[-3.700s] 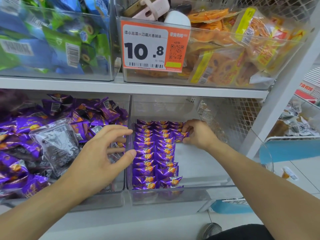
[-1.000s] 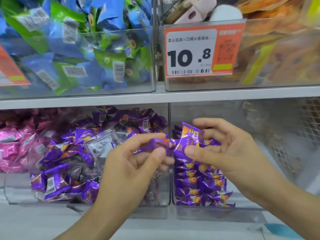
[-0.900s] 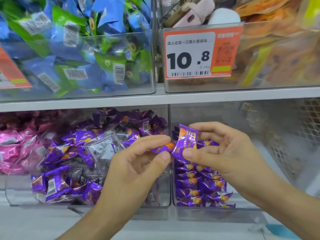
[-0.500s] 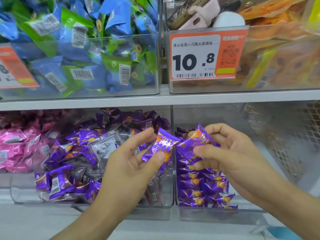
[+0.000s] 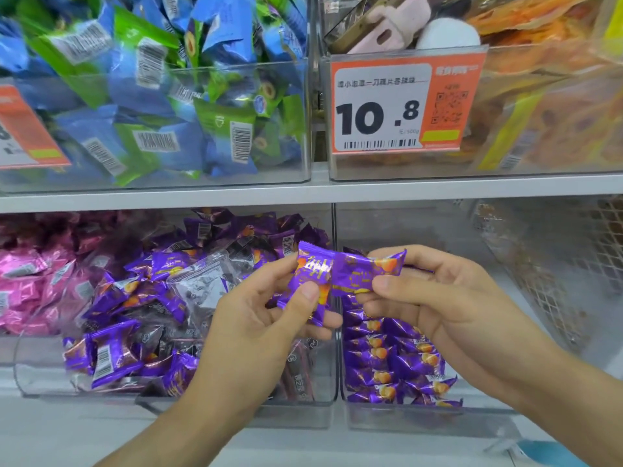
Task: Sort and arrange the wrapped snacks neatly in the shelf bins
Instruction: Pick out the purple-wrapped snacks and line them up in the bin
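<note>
Two bare hands meet in front of a lower shelf of clear plastic bins, each pinching one small purple foil-wrapped snack with an orange picture on its face. The left hand (image 5: 266,318) holds its purple wrapped snack (image 5: 308,281) between thumb and curled fingers, the packet standing nearly upright. The right hand (image 5: 435,305) grips a second purple wrapped snack (image 5: 367,273) lying sideways between thumb and forefinger; the two packets overlap at their near edges, so the hands sit close together.

Directly below the right hand, tidy rows of purple snacks (image 5: 394,362) fill the left side of a clear plastic bin (image 5: 421,423). Beyond and to the outside of the left hand, a loose heap of purple packets (image 5: 135,298) (a few clear-and-black packets mixed in) crowds the neighbouring clear bin (image 5: 236,412), with pink foil packets (image 5: 30,278) further out on that side.

Above both hands, upper bins hold blue and green wrapped packets (image 5: 151,96) and orange-yellow packets (image 5: 556,96), behind an orange-and-white price tag (image 5: 404,106) reading 10.8.
</note>
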